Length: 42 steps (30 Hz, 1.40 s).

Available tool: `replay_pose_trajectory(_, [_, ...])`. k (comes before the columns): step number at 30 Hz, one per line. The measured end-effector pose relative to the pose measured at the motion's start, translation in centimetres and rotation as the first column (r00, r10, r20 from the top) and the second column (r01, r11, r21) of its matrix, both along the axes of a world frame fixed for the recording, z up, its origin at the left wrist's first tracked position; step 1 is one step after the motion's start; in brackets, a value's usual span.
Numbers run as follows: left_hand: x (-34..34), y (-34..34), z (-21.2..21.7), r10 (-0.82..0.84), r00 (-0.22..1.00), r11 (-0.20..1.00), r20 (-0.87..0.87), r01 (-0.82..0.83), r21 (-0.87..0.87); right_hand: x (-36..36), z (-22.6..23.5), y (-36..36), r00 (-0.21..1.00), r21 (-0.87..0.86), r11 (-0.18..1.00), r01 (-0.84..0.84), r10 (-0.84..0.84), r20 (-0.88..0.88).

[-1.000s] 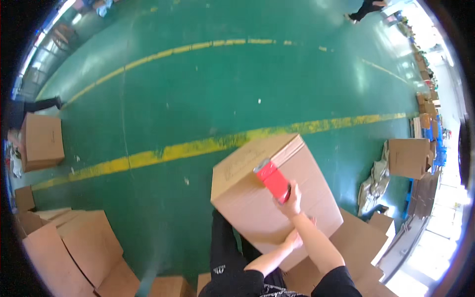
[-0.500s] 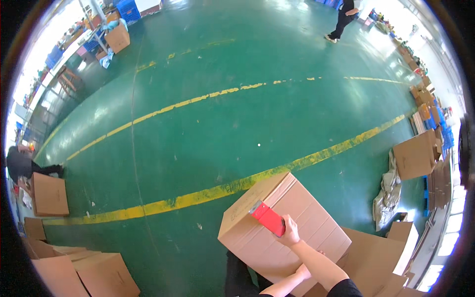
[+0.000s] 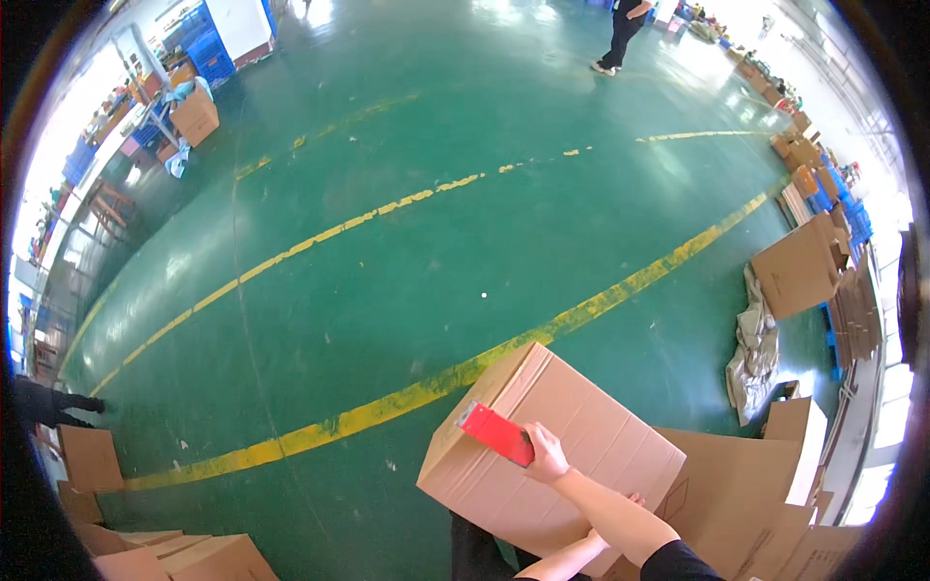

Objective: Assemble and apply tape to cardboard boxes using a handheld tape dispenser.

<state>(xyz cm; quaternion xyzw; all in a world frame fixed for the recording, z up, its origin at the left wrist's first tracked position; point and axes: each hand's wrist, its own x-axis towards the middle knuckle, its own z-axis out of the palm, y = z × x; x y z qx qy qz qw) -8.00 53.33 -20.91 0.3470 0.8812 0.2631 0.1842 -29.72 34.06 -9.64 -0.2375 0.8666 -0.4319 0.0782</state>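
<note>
View has tilted, right fingers point(image 3: 536, 436) grasping red handheld tool point(image 3: 494, 433), left fingers point(image 3: 635, 500), grip unclear, faint cardboard print point(image 3: 674, 499) illegible

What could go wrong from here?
1. Sideways slip: the right grip holds the red handheld tool by one end, with its far end near the edge of the carton; it might skid off or scuff the cardboard. Contact there isn't clear.
2. Arm tangle: the right forearm crosses over the left grip, so the two could hinder each other.
3. Snag: cardboard close beside the carton might catch if it shifts.
</note>
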Motion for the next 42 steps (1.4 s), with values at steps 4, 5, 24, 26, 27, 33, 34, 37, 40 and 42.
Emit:
replay_pose_trajectory(4, [0.3,0.7,1.0,0.082,0.996,0.994,0.040,-0.079,-0.072,0.1,-0.3,-0.5,1.000,0.011,1.000,-0.027,0.027,0.007])
replay_pose_trajectory(5, [0.9,1.1,1.2,0.070,0.997,0.995,0.041,-0.068,-0.068,0.3,0.1,-0.4,1.000,0.015,1.000,-0.015,0.015,0.008])
replay_pose_trajectory(24, [6.1,3.7,-2.1,-0.447,0.205,0.180,0.871,-0.933,0.312,-0.5,1.0,0.4,0.997,-0.024,1.000,0.005,-0.004,0.077])
replay_pose_trajectory(26, [5.9,3.7,-2.2,-0.515,0.153,0.143,0.844,-0.955,0.261,-0.4,0.8,0.2,0.998,-0.028,1.000,0.002,-0.001,0.064])
replay_pose_trajectory(27, [5.7,3.8,-2.5,-0.456,0.225,0.141,0.861,-0.937,0.320,-0.4,1.0,-0.3,0.998,-0.042,0.999,-0.002,0.004,0.055])
replay_pose_trajectory(33, [5.2,3.8,-1.7,-0.156,0.547,0.260,0.823,-0.781,0.568,-0.4,0.6,-0.4,0.998,-0.058,0.998,-0.008,0.012,0.060])
replay_pose_trajectory(34, [5.1,3.7,-1.7,-0.064,0.645,0.341,0.761,-0.703,0.624,-0.4,0.3,-0.2,0.997,-0.049,0.999,-0.008,0.012,0.078])
replay_pose_trajectory(37, [5.3,2.8,-2.0,-0.410,0.426,0.106,0.807,-0.856,0.506,-0.1,0.3,0.0,0.997,-0.035,0.999,-0.010,0.012,0.075])
replay_pose_trajectory(40, [3.8,3.4,-2.2,-0.430,0.443,-0.054,0.786,-0.882,0.468,0.1,1.2,0.1,0.995,-0.041,0.999,-0.006,0.010,0.099])
replay_pose_trajectory(42, [1.0,-0.5,0.0,-0.354,0.439,0.337,0.825,-0.763,0.551,0.6,0.2,0.0,0.995,-0.038,0.999,-0.021,0.025,0.092])
